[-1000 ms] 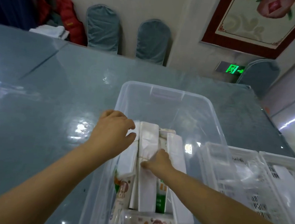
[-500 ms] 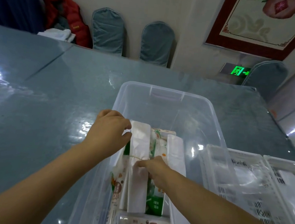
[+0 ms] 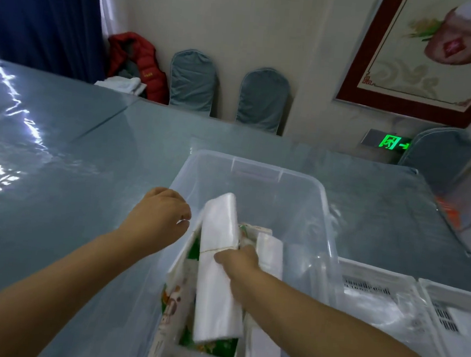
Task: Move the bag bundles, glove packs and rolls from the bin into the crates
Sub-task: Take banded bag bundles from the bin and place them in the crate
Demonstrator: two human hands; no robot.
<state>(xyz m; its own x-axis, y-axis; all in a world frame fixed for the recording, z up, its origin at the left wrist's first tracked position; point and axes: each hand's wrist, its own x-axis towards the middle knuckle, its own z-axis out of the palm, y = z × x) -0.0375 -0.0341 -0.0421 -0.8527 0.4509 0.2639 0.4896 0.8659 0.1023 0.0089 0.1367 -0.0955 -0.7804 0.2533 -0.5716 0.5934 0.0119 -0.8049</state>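
While the right hand [image 3: 240, 260] grips a white bag bundle [image 3: 218, 265] at its rubber band, fingers closed around it, the bundle tilts above the clear bin [image 3: 257, 177] on the bench [image 3: 87, 165]. Left hand [image 3: 158, 217] at the bin's left rim, fingers curled loosely, holding nothing. Printed rolls [image 3: 173, 306] lie below. White crates [image 3: 376, 284] just right.

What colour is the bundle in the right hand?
White, banded by a thin tan elastic: bag bundle, right hand, head view.

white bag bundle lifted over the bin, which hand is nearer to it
Right. The right hand grips the white bag bundle at its rubber-banded middle; the left hand is beside its upper left edge, apart from it.
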